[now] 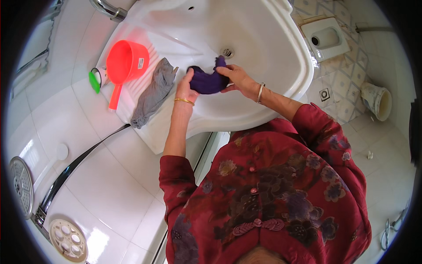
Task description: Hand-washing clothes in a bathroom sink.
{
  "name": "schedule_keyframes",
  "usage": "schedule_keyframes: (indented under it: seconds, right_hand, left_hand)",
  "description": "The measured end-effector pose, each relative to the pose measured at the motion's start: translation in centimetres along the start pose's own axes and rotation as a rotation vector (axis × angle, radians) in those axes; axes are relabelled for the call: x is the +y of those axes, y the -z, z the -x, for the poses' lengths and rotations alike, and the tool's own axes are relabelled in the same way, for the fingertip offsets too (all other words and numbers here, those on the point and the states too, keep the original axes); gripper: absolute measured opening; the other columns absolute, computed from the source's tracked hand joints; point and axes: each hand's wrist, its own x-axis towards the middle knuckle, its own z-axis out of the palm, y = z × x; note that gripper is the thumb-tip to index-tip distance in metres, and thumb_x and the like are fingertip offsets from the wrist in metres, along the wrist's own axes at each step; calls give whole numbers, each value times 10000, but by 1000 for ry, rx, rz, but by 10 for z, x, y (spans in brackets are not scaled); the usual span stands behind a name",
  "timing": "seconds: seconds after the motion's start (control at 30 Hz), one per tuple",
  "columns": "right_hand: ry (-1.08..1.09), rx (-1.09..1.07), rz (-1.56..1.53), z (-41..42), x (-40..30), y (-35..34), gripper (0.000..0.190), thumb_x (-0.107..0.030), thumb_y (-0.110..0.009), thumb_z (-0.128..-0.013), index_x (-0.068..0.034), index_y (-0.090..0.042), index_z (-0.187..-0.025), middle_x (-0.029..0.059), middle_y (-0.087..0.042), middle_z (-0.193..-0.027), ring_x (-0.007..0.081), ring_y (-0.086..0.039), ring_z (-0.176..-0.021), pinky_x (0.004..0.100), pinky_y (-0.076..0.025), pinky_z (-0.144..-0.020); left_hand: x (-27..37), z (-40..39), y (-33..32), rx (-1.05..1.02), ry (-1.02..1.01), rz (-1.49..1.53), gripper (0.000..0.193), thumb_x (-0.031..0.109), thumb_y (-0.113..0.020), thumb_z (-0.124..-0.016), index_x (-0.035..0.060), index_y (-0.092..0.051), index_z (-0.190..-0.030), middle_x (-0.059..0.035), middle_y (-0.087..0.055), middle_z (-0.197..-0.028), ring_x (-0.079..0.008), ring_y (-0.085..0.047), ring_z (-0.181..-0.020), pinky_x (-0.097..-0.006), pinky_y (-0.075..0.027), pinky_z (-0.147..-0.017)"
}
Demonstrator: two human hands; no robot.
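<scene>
A dark purple cloth (208, 82) hangs between my two hands over the near part of the white ceramic washbasin (263, 71). My left hand (187, 86), with a gold-coloured bangle at its wrist, grips the cloth's left end. The fingers of my right hand (238, 78) pinch its right end, where a narrow part points up towards the metal drain (227, 52). A silver-coloured bangle circles my right wrist. To the left of my left hand, a crumpled grey cloth (152, 95) lies on the basin's ribbed side ledge.
A red plastic dipper (127, 62) rests on the ribbed ledge, beside a white cup (100, 76) and a green lid-like object (94, 82). The chrome faucet (115, 12) stands at the upper left. On the floor at right are a squat toilet (326, 38) and a stained white bucket (377, 100).
</scene>
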Motion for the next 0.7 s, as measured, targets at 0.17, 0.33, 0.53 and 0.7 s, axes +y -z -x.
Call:
schedule_keyframes:
  seconds: [0.17, 0.33, 0.53, 0.7]
  right_hand:
    - [-120, 66, -197, -7, 13, 15, 481, -357, -587, -863, 63, -522, -1088, 142, -623, -917, 265, -634, -844, 380, -550, -706]
    - [-79, -74, 417, 19, -27, 18, 327, -267, -592, -863, 12, -578, -1033, 122, -640, -835, 240, -644, -810, 354, -532, -692]
    - [1210, 655, 1561, 54, -105, 105, 313, -62, -618, -759, -74, -589, -1070, 154, -548, -1145, 325, -510, -1087, 389, -440, -874]
    - [1057, 771, 1623, 45, -110, 140, 517, -126, -615, -761, -54, -440, -1242, 197, -458, -1252, 357, -429, -1192, 442, -382, -966]
  left_hand:
    - [33, 0, -37, 7, -312, -301, 459, 288, -657, -832, -8, -514, -1152, -136, -570, -1109, -205, -562, -1017, -354, -454, -893]
    - [55, -1, -61, 325, -741, -1043, 750, 312, -737, -648, -27, -436, -1246, -226, -547, -1157, -298, -546, -1053, -339, -406, -919]
    - [73, -16, -63, 213, -830, -1222, 698, 179, -691, -622, 0, -441, -1248, -231, -564, -1067, -352, -550, -1016, -372, -410, -919]
    - [57, -59, -40, 61, -1106, -1522, 680, 95, -611, -606, 17, -459, -1264, -218, -576, -1127, -346, -562, -1043, -363, -422, -921]
